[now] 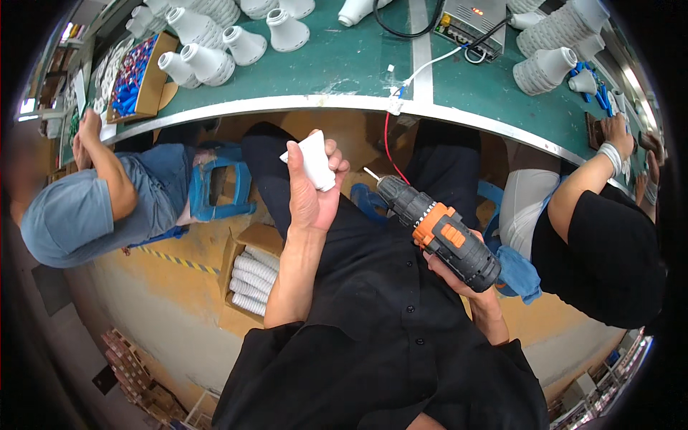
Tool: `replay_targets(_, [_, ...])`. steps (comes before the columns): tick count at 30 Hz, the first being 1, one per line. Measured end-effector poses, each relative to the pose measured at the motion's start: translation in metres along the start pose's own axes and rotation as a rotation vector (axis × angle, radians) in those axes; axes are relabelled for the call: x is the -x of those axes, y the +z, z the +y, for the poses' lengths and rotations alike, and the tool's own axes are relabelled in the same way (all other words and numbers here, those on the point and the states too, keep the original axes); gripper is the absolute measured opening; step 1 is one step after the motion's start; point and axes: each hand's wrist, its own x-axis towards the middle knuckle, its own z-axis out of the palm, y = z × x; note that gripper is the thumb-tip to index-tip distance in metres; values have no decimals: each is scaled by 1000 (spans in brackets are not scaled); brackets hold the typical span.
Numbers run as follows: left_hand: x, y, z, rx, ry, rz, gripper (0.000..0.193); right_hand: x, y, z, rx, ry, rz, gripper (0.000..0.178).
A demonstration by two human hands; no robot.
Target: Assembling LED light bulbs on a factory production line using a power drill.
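In front of my lap my left hand [313, 197] is closed round a white cone-shaped plastic housing [315, 161], with the thumb along one side and the fingers on the other. To its right, my right hand [453, 272] grips an orange and black power drill [448, 235]. The drill points up and to the left, and a thin pale bit [370, 173] sticks out of its chuck. Bit and housing are apart. Most of the fingers round the drill's handle are hidden under its body. A red wire [388, 140] hangs from the table edge and runs down behind the drill.
Stacked white housings [208, 64] stand on the green table [337, 72], with more stacks [545, 69] at right. A metal power supply box [473, 25] sits at the back. Beside my left forearm is a carton [233, 261] of white parts. Co-workers sit at left [107, 201] and right [602, 244].
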Motion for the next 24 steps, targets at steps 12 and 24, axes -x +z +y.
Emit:
replay_targets(12, [5, 14, 0, -8, -79, 115, 77, -7, 1, 3, -104, -52, -105, 28])
replay_targets(24, [0, 4, -14, -22, -77, 169, 60, -12, 9, 2, -110, -81, -87, 24])
